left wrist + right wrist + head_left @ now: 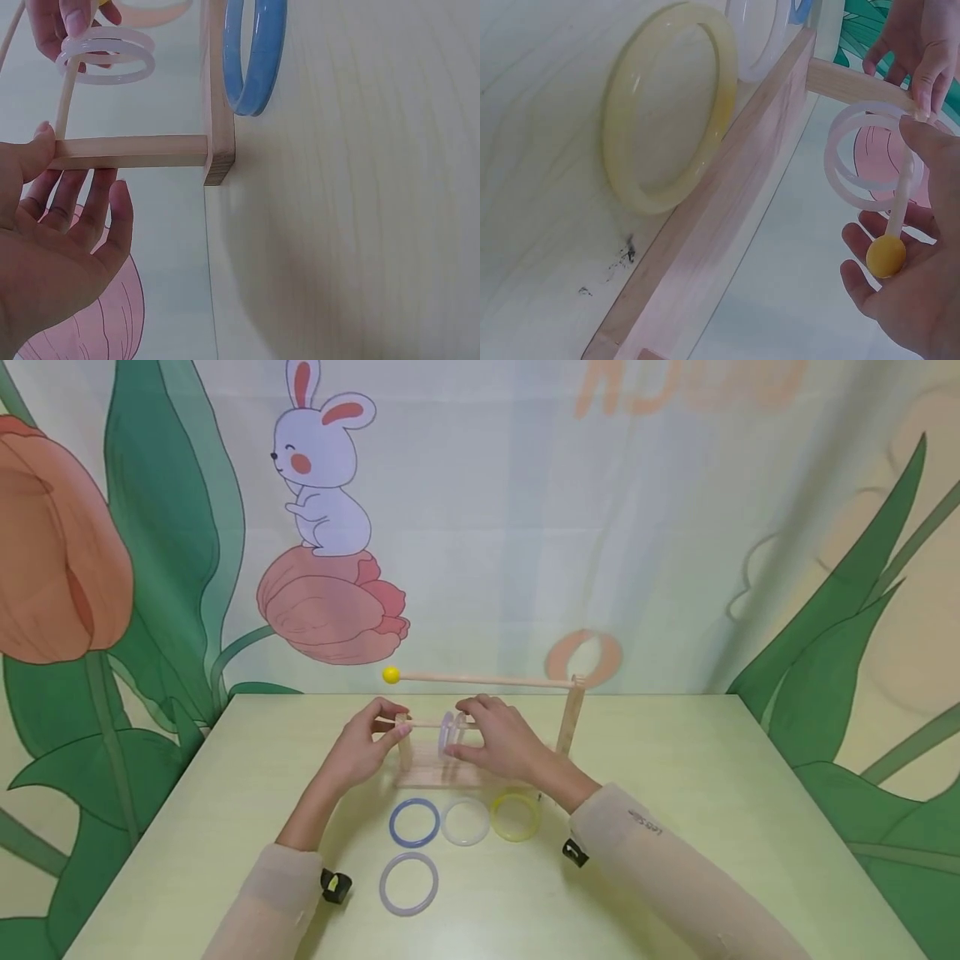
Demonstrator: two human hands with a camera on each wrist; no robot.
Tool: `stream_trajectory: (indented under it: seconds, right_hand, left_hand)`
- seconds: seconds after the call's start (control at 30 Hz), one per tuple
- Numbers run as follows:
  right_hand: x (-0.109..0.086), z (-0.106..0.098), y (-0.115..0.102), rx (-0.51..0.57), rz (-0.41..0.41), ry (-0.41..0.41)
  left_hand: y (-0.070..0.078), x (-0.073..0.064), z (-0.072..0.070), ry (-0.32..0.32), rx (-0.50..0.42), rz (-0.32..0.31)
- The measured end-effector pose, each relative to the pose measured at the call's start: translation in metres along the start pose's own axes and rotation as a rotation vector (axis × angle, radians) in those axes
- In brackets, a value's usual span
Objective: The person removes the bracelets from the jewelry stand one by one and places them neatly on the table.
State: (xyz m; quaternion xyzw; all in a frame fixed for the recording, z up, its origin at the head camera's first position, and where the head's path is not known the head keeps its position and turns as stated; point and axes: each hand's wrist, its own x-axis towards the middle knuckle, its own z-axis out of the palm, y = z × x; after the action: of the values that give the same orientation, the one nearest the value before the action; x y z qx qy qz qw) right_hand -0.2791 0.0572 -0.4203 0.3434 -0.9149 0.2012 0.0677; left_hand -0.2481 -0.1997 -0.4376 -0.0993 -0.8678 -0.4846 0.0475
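Observation:
A wooden stand (431, 777) has a short left post and a tall right post. My left hand (358, 752) pinches the short post (135, 151) near its top, thumb on one side and fingers on the other. From this post a thin lower rod (426, 723) runs right, ending in a yellow ball (886, 256). Two pale translucent bangles (446, 739) hang around it. My right hand (502, 742) holds the bangles at the rod, thumb and fingers spread across them; the exact contact is partly hidden.
On the table in front of the stand lie a blue bangle (392, 829), a clear whitish bangle (465, 843), a yellow bangle (514, 839) and a pale lilac bangle (408, 912). An upper rod (487, 680) with a yellow ball (391, 675) extends left from the tall post (572, 718). Behind hangs a printed curtain (487, 527).

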Motion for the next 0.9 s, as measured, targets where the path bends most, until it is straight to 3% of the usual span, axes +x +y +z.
stream_trajectory:
  seconds: [0.27,0.47,0.7,0.9]
  right_hand:
    - [-0.0059,0.0011,-0.0001,0.026,0.018,-0.015]
    - [-0.0065,0.0010,0.0004,-0.020,0.005,0.003]
    - [-0.0042,0.0015,-0.0004,-0.047,0.020,-0.031]
    - [-0.0026,0.0006,0.0007,-0.063,0.017,-0.001]
  left_hand:
    - [0.0009,-0.0023,0.0022,-0.012,0.005,-0.013]
    - [0.0020,-0.0037,0.0031,-0.007,0.012,-0.009]
    - [0.0000,-0.0035,0.0011,-0.005,0.013,-0.026]
    - [0.0009,0.0004,0.0009,-0.009,0.014,-0.016]
